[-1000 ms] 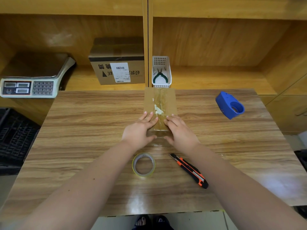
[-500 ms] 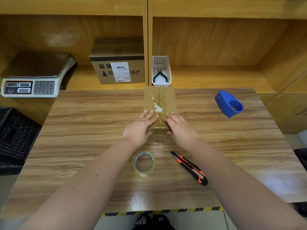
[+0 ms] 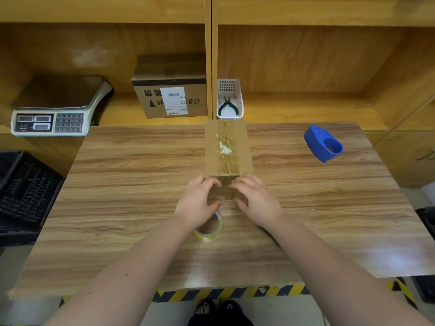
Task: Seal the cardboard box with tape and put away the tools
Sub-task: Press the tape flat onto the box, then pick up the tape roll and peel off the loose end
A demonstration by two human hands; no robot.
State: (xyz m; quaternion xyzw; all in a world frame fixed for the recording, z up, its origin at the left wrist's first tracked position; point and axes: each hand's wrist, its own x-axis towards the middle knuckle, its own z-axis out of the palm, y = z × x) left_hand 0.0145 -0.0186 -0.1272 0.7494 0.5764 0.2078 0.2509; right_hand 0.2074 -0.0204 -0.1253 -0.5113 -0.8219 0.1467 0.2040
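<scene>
A long cardboard box (image 3: 237,147) lies mid-table with clear tape along its top seam. My left hand (image 3: 199,202) and my right hand (image 3: 257,198) press side by side against the box's near end face. Their fingers curl at the top edge and the thumbs rest low near the table. Neither hand holds anything. A clear tape roll (image 3: 209,229) lies flat just behind my left wrist. My right forearm covers the utility knife, apart from a dark sliver (image 3: 267,231).
A blue tape dispenser (image 3: 323,143) sits at the table's far right. On the shelf behind are a white basket (image 3: 229,85) holding green pliers (image 3: 227,106), a labelled carton (image 3: 170,90) and a scale (image 3: 54,109). A black crate (image 3: 21,196) stands left.
Both hands slid toward me off the box's top and down onto its near end face. My right forearm now covers the orange knife.
</scene>
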